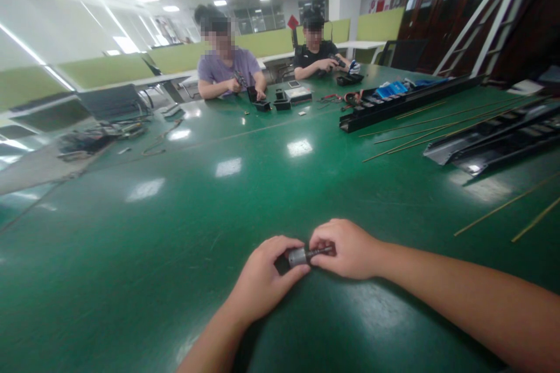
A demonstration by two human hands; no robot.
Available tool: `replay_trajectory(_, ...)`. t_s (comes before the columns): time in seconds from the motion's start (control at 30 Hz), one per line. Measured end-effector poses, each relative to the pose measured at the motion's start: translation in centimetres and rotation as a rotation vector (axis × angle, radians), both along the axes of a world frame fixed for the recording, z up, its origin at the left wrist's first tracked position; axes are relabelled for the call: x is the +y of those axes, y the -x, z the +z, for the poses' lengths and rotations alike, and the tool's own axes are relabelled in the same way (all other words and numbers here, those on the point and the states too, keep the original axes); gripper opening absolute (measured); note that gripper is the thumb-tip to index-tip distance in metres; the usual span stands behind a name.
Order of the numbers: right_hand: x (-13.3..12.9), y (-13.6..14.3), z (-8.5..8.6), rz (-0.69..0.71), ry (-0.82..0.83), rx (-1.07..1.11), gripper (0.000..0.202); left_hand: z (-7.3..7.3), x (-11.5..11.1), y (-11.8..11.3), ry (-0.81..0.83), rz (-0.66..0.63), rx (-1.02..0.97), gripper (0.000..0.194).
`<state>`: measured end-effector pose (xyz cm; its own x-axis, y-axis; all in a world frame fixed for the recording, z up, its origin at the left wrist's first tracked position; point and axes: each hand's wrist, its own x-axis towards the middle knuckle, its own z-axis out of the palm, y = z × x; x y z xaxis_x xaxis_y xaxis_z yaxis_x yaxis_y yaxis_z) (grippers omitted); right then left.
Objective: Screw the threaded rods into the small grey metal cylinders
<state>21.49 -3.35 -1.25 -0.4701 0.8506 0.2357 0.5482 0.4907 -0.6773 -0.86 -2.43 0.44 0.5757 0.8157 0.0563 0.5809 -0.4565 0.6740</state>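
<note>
Low in the middle of the head view, a short grey metal cylinder point(297, 257) lies on its side, close to the green tabletop. A thin dark rod point(321, 251) sticks out of its right end; the exact kind of part I cannot make out. My left hand point(268, 271) is closed around the cylinder, thumb on the near side and fingers on the far side. The fingers of my right hand point(345, 249) pinch the rod, their tips close to the cylinder's end. Part of the rod is hidden by these fingers.
Green tabletop point(184, 215) surrounds my hands. At right lie long black channels point(394, 106) and thin yellowish rods point(411, 148). Across the table, a person in purple point(227, 70) and a person in black point(315, 52) handle dark parts. A ladder point(485, 17) stands behind.
</note>
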Motion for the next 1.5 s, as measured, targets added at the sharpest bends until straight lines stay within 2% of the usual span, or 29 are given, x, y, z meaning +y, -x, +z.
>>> replay_trajectory(0.77, -0.04, -0.05, -0.05, -0.001, 0.002, 0.006, 0.009, 0.10, -0.11, -0.19, 0.000, 0.013, 0.009, 0.024)
replay_trajectory(0.97, 0.06, -0.06, -0.21, 0.003, 0.005, 0.018, 0.015, 0.16, -0.16, -0.17, -0.016, 0.012, 0.008, 0.025)
replay_trajectory(1.5, -0.02, -0.09, -0.26, -0.015, -0.020, 0.027, 0.010, 0.12, -0.14, -0.13, 0.035, 0.020, -0.018, 0.022)
